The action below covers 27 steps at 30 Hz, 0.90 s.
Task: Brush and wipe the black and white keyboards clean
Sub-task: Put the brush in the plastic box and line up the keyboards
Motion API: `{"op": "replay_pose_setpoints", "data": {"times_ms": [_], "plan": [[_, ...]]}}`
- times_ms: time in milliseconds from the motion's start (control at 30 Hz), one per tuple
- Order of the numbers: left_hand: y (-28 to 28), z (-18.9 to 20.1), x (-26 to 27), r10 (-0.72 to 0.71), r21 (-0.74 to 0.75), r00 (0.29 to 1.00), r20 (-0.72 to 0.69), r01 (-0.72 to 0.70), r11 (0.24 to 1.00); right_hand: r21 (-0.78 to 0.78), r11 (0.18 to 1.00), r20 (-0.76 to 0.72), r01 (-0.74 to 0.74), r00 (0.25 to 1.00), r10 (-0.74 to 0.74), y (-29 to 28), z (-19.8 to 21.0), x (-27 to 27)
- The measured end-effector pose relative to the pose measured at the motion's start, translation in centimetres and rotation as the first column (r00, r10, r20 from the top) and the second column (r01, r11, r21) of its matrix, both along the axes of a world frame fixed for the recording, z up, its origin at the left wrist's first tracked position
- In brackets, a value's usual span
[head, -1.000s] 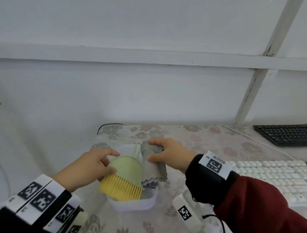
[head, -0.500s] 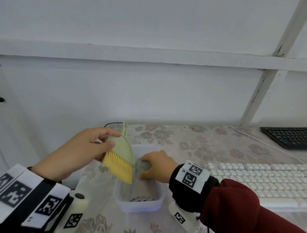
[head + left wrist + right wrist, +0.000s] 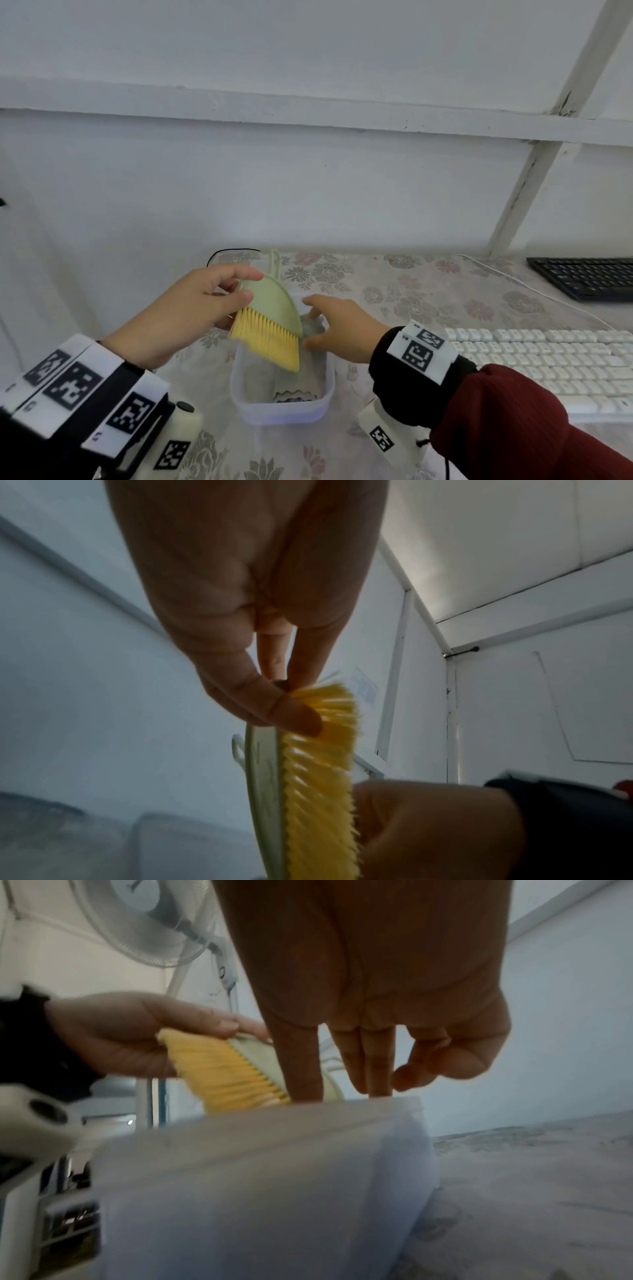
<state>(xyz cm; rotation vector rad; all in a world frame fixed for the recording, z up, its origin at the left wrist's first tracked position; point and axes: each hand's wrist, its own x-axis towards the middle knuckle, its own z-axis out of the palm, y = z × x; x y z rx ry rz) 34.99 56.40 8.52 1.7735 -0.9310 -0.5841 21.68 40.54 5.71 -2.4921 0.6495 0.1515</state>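
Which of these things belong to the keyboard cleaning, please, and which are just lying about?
For the job:
brush, in the left hand
cloth
white keyboard
black keyboard

Just lying about:
tub
fan

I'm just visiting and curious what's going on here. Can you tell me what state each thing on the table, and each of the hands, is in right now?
Left hand: grips the brush.
Brush: lifted above the tub, bristles down.
Right hand: fingers relaxed, reaching into the tub above the cloth.
Cloth: lying in the tub.
Tub: open, on the table.
White keyboard: untouched.
Black keyboard: untouched.
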Motion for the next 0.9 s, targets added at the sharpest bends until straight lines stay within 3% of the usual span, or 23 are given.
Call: {"op": "replay_pose_setpoints", "data": {"times_ms": [167,233,367,567,700,900], "plan": [[-0.6,-1.6,-0.4,-0.030,0.098,0.998,-0.060,0.035,0.995,0.046,0.999,0.067,0.027,0.997,-0.030,-0.4,0.3,-1.9],[-0.7,-2.3,-0.1,-0.001,0.155,1.000,0.021,-0.002,0.988,0.057,0.998,0.052,0.013,0.999,-0.016,0.0,0.3,-2.7],[-0.7,-3.0,-0.2,0.023,0.268,0.947,0.319,-0.113,0.957,0.080,0.997,0.053,-0.021,0.998,0.017,0.6,0.4,-4.1],[0.1,-3.4,-0.3,-0.022,0.387,0.885,0.466,-0.181,0.904,0.068,0.998,0.081,-0.002,0.997,-0.003,-0.3,0.4,-6.8],[0.0,-2.2,-2.0,-0.002,0.281,0.852,0.524,-0.170,0.945,0.081,0.994,0.131,0.078,0.987,-0.088,-2.8,0.8,-10.3],[-2.7,-0.5,-8.1,-0.009,0.140,0.905,0.425,-0.056,0.989,0.070,0.954,0.156,0.290,0.942,-0.298,-9.1,1.1,-18.8]]}}
